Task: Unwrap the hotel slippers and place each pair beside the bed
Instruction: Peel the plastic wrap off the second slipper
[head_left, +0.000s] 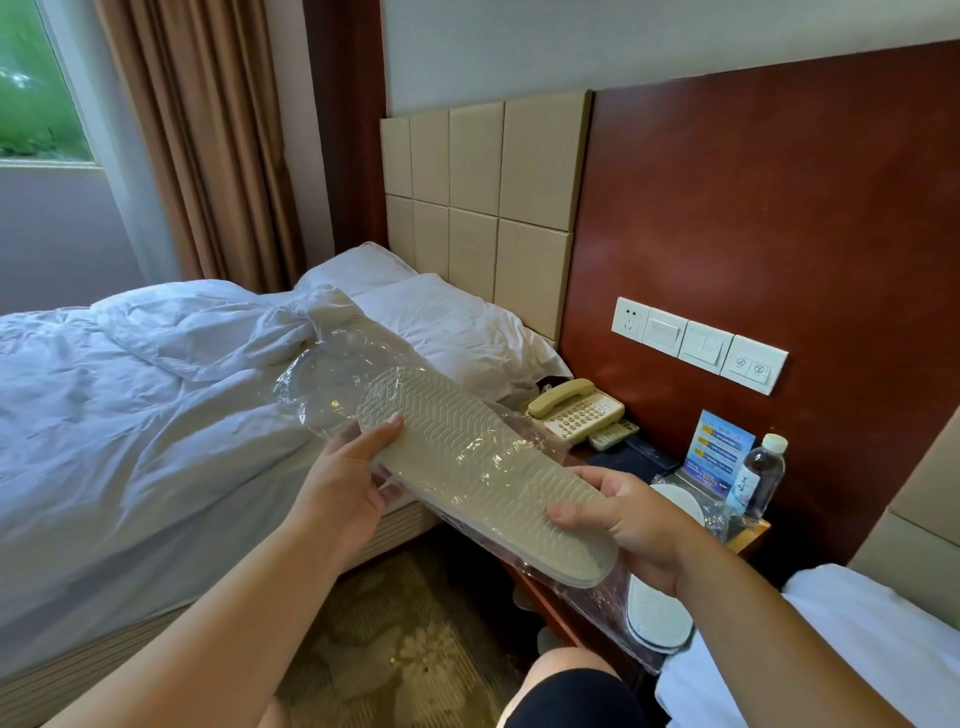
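Observation:
I hold a pair of beige hotel slippers (467, 457) sole-up in front of me, still inside a clear plastic wrapper (332, 374) whose loose end sticks out toward the bed. My left hand (353, 478) grips the slipper's left edge, thumb on the ribbed sole. My right hand (628, 514) grips the heel end from the right. A second wrapped slipper pair (657, 613) lies below my right hand on the nightstand's near edge. The bed (130, 415) with rumpled white bedding is to the left.
The wooden nightstand (748, 538) carries a beige telephone (576, 410), a remote, a blue card stand (717, 452) and a water bottle (761, 478). A second bed corner (841, 639) is at the lower right. Patterned carpet (405, 634) lies between the beds. My knee (566, 691) shows below.

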